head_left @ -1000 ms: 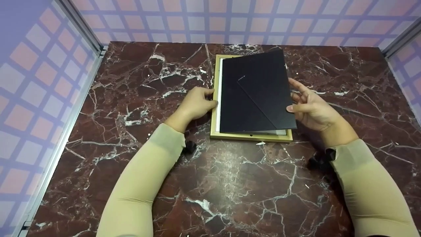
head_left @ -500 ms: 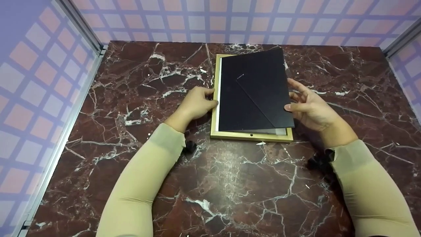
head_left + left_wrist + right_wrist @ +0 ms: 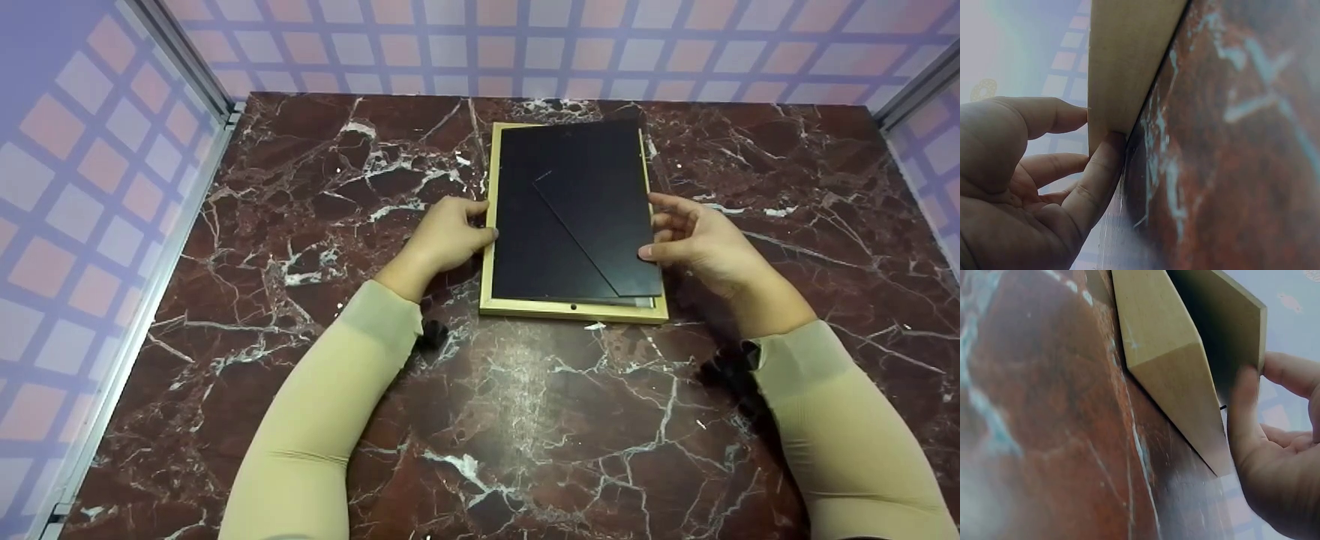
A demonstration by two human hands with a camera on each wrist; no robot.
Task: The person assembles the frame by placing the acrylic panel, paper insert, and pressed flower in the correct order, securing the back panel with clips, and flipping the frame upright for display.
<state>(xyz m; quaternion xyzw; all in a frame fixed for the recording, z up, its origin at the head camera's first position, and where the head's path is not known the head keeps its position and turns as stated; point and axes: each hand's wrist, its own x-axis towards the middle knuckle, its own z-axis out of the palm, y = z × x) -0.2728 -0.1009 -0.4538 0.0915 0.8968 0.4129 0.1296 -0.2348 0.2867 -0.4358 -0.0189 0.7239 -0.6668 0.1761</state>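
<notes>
A picture frame (image 3: 525, 308) with a gold-coloured rim lies face down on the marbled table. My left hand (image 3: 446, 234) holds its left side, fingers and thumb against the wooden edge (image 3: 1123, 62) in the left wrist view. Over the frame sits a black backing board (image 3: 570, 225) with a diagonal stand line on it. Its right edge is pinched between thumb and fingers of my right hand (image 3: 709, 244). In the right wrist view the board (image 3: 1244, 332) is tilted, its right side raised above the frame's rim.
The dark red marbled table (image 3: 525, 435) extends around the frame. Checked panels (image 3: 525, 45) rise behind it and at both sides, with a metal rail (image 3: 142, 315) along the left. Dark camera mounts (image 3: 731, 371) show by the wrists.
My right hand has brought the backing board lower and to the left, so it covers the white strip along the frame's left side. The left hand has stayed in place.
</notes>
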